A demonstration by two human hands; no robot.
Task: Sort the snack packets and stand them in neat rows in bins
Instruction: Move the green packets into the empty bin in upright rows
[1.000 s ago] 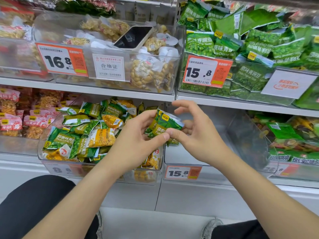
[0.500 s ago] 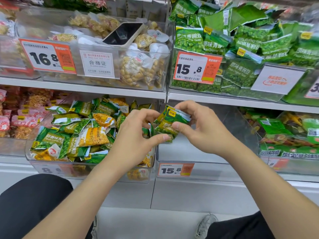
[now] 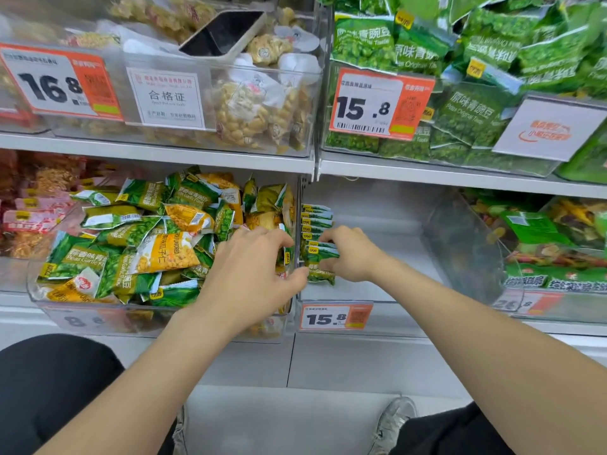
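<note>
A clear bin (image 3: 361,290) on the lower shelf holds a short row of upright green pea packets (image 3: 316,221) along its left wall. My right hand (image 3: 353,254) grips a few green packets (image 3: 322,257) at the near end of that row. My left hand (image 3: 253,270) reaches over the divider and pinches the same packets from the left with thumb and fingers. To the left, another clear bin (image 3: 65,310) is heaped with mixed green and yellow packets (image 3: 157,244) lying in disorder.
Upper shelf bins hold peanut bags (image 3: 253,110) and large green pea bags (image 3: 476,77), with price tags 16.8 and 15.8. A bin of mixed snacks (image 3: 542,257) sits at right, red packets (image 3: 29,218) at left. My knees and a shoe (image 3: 394,421) are below.
Both hands carried the green packets from in front of the bins down into the right bin, against the standing row. The view moved closer to the shelves.
</note>
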